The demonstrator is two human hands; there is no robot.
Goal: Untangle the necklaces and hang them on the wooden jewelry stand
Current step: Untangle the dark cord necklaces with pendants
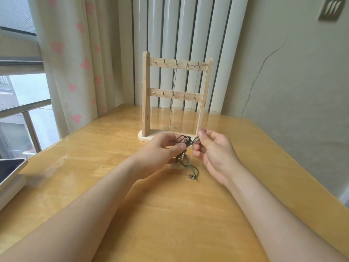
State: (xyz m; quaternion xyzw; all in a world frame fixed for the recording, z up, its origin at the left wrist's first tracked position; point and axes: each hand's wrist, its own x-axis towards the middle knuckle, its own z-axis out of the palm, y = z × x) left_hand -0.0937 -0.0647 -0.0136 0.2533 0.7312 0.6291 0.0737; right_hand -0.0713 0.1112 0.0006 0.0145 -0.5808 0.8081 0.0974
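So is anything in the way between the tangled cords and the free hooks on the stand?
Nothing visible: both hands hold the tangled cords just before the stand; the left hooks are bare, and chains hang further right.

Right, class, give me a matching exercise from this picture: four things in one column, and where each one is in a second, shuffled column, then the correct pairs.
Things
1. silver chain
2. tangled cords
3. wooden jewelry stand
4. tablet

Places
A. at the table's left edge
B. standing at the far side of the table
C. hanging from a top-bar hook
D. held between the left hand and right hand

Pairs: 1-C, 2-D, 3-B, 4-A
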